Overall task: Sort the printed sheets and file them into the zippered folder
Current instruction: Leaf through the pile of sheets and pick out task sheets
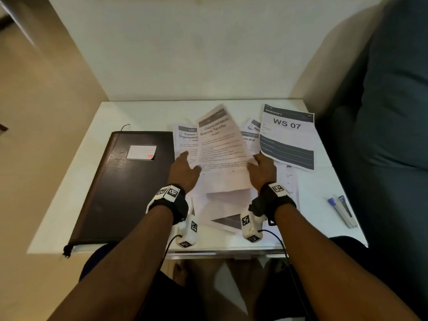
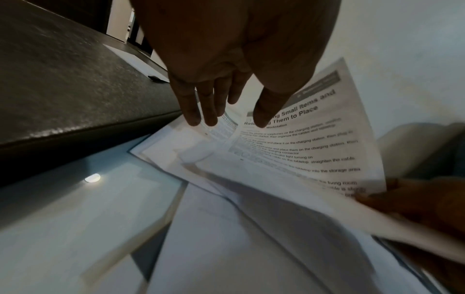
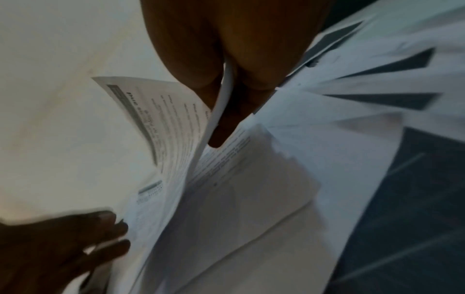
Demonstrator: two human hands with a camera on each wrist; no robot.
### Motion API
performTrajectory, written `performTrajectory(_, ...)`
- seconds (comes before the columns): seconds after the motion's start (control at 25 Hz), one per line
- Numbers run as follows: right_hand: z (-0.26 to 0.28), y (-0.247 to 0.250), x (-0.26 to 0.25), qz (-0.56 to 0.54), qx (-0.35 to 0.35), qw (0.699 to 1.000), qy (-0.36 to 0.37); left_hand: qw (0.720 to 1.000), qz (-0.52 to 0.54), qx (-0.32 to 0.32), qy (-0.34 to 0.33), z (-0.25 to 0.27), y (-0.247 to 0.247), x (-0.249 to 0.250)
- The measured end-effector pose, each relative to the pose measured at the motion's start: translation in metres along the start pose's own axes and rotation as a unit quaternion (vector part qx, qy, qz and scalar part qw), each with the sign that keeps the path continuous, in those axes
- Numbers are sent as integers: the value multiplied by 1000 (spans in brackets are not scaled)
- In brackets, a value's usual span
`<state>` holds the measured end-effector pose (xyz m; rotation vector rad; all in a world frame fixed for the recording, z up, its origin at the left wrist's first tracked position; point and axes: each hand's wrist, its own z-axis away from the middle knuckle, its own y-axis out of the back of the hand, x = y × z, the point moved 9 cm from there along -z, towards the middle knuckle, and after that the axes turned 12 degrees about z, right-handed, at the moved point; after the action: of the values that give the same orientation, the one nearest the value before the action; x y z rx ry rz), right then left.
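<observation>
Your right hand pinches the right edge of a raised printed sheet headed "Charging Small Items", thumb on one face, fingers on the other; that grip lifts the page above the loose sheets spread on the white tabletop. Your left hand hovers with fingers straight at the sheet's left edge, grasping nothing. The closed dark zippered folder lies just left; a "WS 07" page and a blue-capped pen lie right.
</observation>
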<state>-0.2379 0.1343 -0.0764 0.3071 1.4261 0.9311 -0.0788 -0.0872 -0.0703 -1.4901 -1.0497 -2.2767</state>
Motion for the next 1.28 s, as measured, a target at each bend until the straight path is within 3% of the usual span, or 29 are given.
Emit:
performTrajectory(0.2,43,8,25,-105,-53,993,-33,983,174,28,55,33,9,9)
performTrajectory(0.36,64,7,30,-126,-75,989,-21,973,215,34,79,41,7,-6)
performTrajectory(0.72,52,-21,8,-119,-129,984,-9,932,334,26,138,32,-3,-36)
performTrajectory(0.96,43,-31,-20,-178,-163,970,9,910,387,70,135,10,17,-80)
performTrajectory(1.08,29,-21,-13,-83,-106,991,19,898,413,67,135,8,29,-94)
performTrajectory(1.16,17,-13,0,19,-46,999,11,902,388,112,152,10,44,-107)
performTrajectory(1.28,7,-7,15,90,5,996,0,914,359,132,131,15,62,-94)
